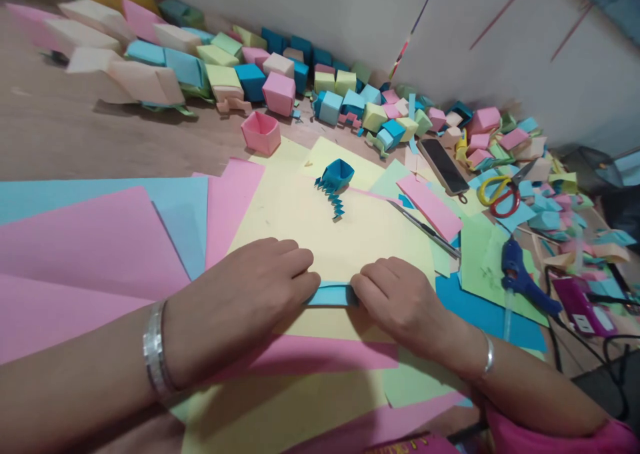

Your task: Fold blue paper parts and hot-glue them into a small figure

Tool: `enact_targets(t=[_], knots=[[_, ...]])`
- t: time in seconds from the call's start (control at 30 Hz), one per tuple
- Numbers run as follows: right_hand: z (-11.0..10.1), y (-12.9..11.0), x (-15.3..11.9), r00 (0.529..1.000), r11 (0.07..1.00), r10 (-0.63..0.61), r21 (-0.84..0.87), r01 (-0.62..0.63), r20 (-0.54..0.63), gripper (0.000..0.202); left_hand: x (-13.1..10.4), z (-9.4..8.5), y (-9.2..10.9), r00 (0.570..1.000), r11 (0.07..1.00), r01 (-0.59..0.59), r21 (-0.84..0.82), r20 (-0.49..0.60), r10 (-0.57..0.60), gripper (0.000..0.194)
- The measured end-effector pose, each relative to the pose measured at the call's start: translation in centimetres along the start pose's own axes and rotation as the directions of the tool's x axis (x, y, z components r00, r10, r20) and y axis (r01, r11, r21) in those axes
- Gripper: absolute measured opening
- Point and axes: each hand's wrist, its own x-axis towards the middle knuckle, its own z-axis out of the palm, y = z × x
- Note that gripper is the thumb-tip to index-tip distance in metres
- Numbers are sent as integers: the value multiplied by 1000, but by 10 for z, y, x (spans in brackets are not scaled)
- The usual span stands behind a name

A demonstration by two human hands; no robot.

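Biggest stuff first: you've got loose colored sheets all over the table, with a big light blue one (100,182) and pink ones (95,247) on the left, and a pale yellow sheet (270,221) right in front of you. Behind that, a long heap of little folded paper boxes (279,94) runs along the wall. Your left hand (265,281) and right hand (400,301) are both curled pretty much closed, each pinching one end of the light blue strip (327,296), which lies crosswise over the yellow sheet between them. Over on the right there's a blue glue gun (523,274) partly on green paper, a magenta device (583,307) with a white label too small to read, a dark-screened phone (443,166), a craft knife (430,231) and scissors (504,196) with one yellow and one red handle. Pink cloth (425,445) at the bottom edge has yellow lettering, cut off so I can't make out the word. Smallest bits: an open pink box (261,134), then a teal open box (339,174) touching a teal zigzag strip (334,201) past your hands.
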Motion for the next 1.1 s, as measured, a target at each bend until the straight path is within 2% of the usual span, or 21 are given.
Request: enact_targets(t=[0.17, 0.37, 0.63, 0.87, 1.1], knots=[[7, 3, 2, 998, 993, 54, 103, -50, -38, 23, 0, 4, -2, 1000, 1000, 19, -21, -1, -19, 16], [10, 8, 0, 993, 981, 111, 159, -114, 30, 20, 3, 1, -2, 1000, 1000, -8, -2, 17, 8, 16], [-3, 5, 8, 998, 998, 34, 52, -36, 56, 26, 4, -5, 3, 1000, 1000, -18, 10, 14, 18, 19], [-12, 5, 5, 988, 996, -85, 19, 83, 128, 23, 3, 2, 7, 998, 994, -60, 91, -11, 61, 19], [-20, 5, 1, 986, 997, -68, 32, 64, 154, 22, 0, 6, 8, 996, 984, -83, 159, -24, 88, 18]])
